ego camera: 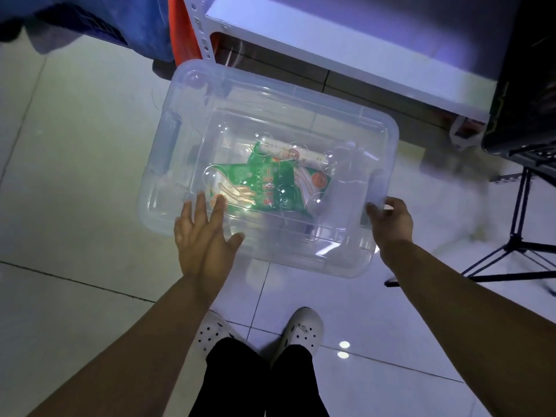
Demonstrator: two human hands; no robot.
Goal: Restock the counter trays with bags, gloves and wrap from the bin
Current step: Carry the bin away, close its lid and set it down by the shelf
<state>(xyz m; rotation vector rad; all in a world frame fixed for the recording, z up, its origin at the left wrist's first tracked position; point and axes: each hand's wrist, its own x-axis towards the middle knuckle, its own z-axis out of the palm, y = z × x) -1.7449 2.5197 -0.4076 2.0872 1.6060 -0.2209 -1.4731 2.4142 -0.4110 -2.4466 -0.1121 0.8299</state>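
Your black trousers and two white perforated clogs, the left clog and the right clog, sit lowest in the head view, on the pale tiled floor. Both your bare forearms reach forward from there to the clear bin, which lies just beyond your feet with its see-through lid on. Your left grip is open: the fingers are straight and spread, lying flat on the lid near the bin's near edge. Your right grip has its fingers and thumb curled round the bin's near right corner, holding the rim. Whether the bin rests on the floor or is raised off it cannot be told. Through the lid you can see a green glove packet lying flat on the bottom, and a pale roll of wrap touching its far edge. Beyond the bin stands a white metal shelf, its lower board just past the bin's far side. To your right a black tripod stands on the tiles, near the bin but apart from it. Blue cloth shows at the far left.
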